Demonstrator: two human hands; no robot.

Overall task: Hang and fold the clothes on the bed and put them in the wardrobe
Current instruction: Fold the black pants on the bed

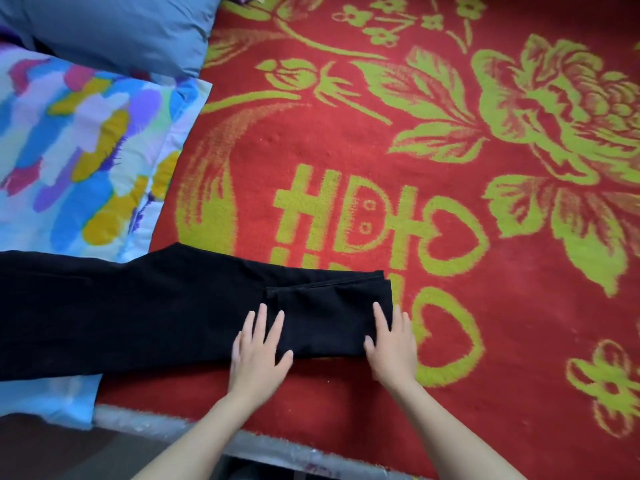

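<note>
Both forearms reach in over the near bed edge (173, 424), which has a pale, shiny covering.

- Left hand (259, 344): lies flat, palm down, on the black trousers (156, 306). The fingers are straight and spread and grip nothing.
- Right hand (393, 344): lies flat on the right end of the trousers, partly over the blanket. The fingers are straight and close together and grip nothing.
- Black trousers: lie across the near part of the bed, right end doubled over into layers between the hands. The left part extends over the multicoloured quilt (69, 150).
- Red blanket (346, 133): green floral pattern, under the trousers.
- Blue pillow (121, 29): beyond the quilt, far left.
</note>
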